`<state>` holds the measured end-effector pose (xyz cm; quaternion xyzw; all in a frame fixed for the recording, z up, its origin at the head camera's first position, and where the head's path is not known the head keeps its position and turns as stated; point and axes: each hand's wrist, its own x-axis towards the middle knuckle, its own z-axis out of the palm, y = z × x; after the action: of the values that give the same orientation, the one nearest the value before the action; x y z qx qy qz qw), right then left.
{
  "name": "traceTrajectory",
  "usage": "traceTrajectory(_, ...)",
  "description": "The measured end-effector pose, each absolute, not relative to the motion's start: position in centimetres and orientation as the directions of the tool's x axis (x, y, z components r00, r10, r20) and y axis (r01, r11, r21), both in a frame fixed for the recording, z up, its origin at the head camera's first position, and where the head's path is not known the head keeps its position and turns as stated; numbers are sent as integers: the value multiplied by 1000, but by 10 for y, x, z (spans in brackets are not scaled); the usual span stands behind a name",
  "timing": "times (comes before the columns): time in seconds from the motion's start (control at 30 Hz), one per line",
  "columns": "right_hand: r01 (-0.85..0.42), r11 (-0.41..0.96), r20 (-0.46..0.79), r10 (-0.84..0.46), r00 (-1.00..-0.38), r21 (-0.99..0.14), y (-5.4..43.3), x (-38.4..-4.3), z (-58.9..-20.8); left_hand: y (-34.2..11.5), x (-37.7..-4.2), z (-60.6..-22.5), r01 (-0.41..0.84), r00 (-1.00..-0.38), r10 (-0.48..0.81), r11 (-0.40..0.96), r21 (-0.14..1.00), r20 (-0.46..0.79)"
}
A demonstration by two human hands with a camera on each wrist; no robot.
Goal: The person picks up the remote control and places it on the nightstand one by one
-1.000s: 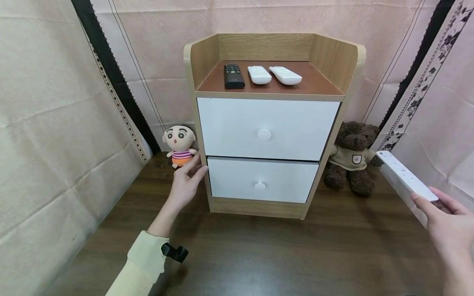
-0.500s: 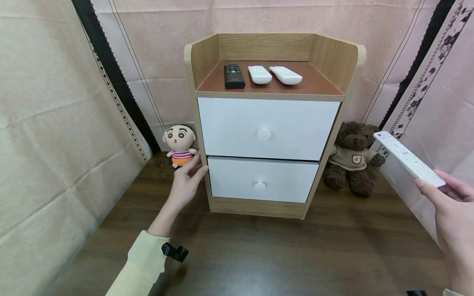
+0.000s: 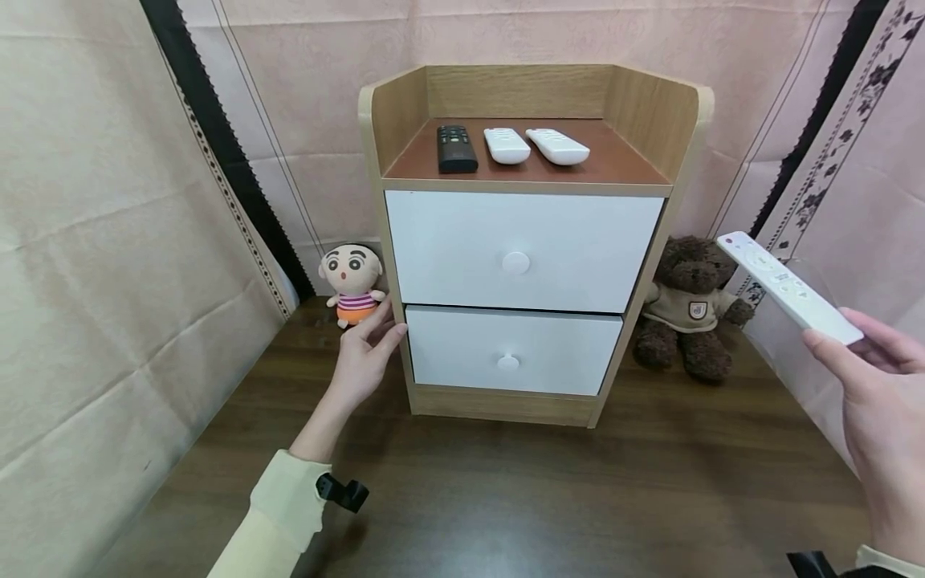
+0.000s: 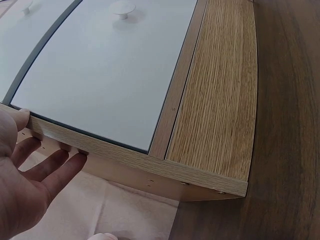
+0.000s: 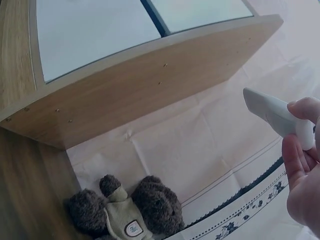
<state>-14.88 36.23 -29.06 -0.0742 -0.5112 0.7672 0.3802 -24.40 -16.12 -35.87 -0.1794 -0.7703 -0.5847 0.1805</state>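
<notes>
My right hand [image 3: 885, 393] holds a white remote control [image 3: 789, 286] by its near end, thumb along one edge and fingers underneath. In the head view its far end overlaps the brown teddy bear's head, and the right wrist view shows the remote [image 5: 272, 113] off to the side of the cabinet. My left hand [image 3: 364, 353] grips the lower left side of a small wooden cabinet [image 3: 499, 405]. Its thumb lies on the front edge and its fingers rest against the side panel, as the left wrist view shows. Both white drawers, upper [image 3: 448, 241] and lower [image 3: 451, 345], are closed.
On the cabinet's brown top lie a black remote [image 3: 456, 148] and two white remotes, one straight [image 3: 507, 146] and one slanted [image 3: 557, 147]. A cartoon doll [image 3: 352, 281] sits left of the cabinet, a teddy bear [image 3: 690, 305] right. Pale cloth [image 3: 289, 48] surrounds the dark wooden surface [image 3: 506, 498].
My right hand has lifted the white remote, and its far end has moved up and a little to the left. The left hand stays at the cabinet's side.
</notes>
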Motion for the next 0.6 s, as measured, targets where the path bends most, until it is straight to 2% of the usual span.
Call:
traceTrajectory(0.43, -585, -242, 320, 648, -691, -774, 344, -152, -271, -160, -245, -359, 484, -872, 52, 245, 840, 487)
traceTrajectory(0.6, -674, -252, 404, 639, -655, -695, 334, -153, -268, -161, -245, -359, 476, -877, 51, 236, 847, 478)
